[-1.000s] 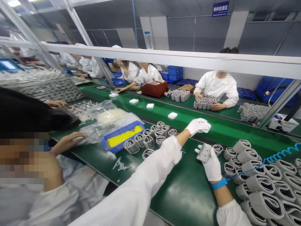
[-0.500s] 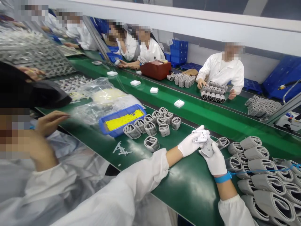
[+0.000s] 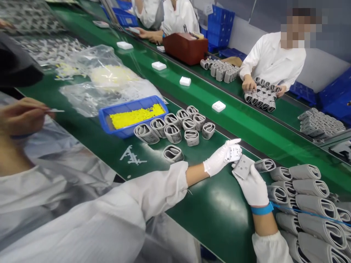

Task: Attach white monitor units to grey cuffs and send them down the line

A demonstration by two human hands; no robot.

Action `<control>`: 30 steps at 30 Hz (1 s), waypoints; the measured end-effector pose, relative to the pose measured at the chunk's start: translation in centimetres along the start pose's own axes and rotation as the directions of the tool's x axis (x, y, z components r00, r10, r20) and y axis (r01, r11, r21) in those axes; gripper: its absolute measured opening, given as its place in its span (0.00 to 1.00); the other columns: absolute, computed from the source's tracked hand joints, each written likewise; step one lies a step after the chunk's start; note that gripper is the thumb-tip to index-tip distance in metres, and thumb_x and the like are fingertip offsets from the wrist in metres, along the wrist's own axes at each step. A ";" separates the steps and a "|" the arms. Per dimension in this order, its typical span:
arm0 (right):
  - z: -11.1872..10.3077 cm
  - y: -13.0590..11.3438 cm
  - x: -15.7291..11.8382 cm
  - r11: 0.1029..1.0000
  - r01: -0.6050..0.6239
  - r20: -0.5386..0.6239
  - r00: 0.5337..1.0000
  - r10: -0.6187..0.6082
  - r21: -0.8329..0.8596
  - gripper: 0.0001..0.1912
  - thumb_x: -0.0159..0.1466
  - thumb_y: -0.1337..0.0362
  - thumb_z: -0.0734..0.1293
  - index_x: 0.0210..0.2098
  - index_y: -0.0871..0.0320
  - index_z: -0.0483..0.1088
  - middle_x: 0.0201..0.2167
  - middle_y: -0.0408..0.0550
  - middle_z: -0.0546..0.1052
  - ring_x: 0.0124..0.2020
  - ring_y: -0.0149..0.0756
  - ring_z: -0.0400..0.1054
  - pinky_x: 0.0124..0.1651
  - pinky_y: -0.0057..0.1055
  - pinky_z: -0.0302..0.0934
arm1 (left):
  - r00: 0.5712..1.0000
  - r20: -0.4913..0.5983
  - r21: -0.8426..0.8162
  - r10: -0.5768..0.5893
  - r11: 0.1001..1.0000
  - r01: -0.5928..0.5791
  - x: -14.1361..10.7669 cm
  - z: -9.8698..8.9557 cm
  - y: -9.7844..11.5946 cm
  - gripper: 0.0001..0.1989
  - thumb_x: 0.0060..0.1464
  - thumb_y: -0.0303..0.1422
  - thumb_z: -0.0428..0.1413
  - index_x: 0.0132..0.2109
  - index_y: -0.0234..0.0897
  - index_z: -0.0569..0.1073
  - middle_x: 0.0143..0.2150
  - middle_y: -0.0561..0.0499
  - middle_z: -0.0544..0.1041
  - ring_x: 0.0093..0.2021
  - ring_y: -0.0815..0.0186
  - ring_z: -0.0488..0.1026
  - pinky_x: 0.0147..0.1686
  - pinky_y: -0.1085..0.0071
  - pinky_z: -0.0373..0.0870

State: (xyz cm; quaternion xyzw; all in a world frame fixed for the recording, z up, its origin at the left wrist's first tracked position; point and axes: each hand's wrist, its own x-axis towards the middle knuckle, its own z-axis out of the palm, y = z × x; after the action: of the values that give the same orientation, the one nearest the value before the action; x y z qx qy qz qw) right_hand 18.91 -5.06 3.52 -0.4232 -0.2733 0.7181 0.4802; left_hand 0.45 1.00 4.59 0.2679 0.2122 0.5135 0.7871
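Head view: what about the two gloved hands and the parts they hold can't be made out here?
- small white plastic part: the left hand wraps it; its underside is hidden.
- flat grey plastic plate: lower end covered by the right hand.
- pile of rolled grey cuffs: cut off by the right and bottom edges.

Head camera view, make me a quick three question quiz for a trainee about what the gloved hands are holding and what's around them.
1. True or false: the left hand holds a small white part.
2. What does the right hand grip: A a grey flat plate, B a yellow tray, C a red box?
3. What colour are the pieces in the blue tray?

Key: 1 true. 2 A. 3 yellow.
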 end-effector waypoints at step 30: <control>2.9 0.0 -0.9 0.974 0.208 -0.034 0.977 -0.211 -0.093 0.29 0.63 0.49 0.77 0.59 0.54 0.74 0.41 0.51 0.84 0.34 0.39 0.79 0.26 0.29 0.70 | 0.992 0.122 0.532 0.029 0.842 -0.090 -0.1 1.2 0.2 0.26 0.63 0.54 0.61 0.54 0.35 0.77 0.44 0.44 0.81 0.39 0.64 0.79 0.37 0.69 0.75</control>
State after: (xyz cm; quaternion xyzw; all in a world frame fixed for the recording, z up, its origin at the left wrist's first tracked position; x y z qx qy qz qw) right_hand 16.59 -5.82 5.28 -0.4286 -0.3374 0.6411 0.5398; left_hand 0.94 0.73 5.64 0.5112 0.2955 0.4426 0.6749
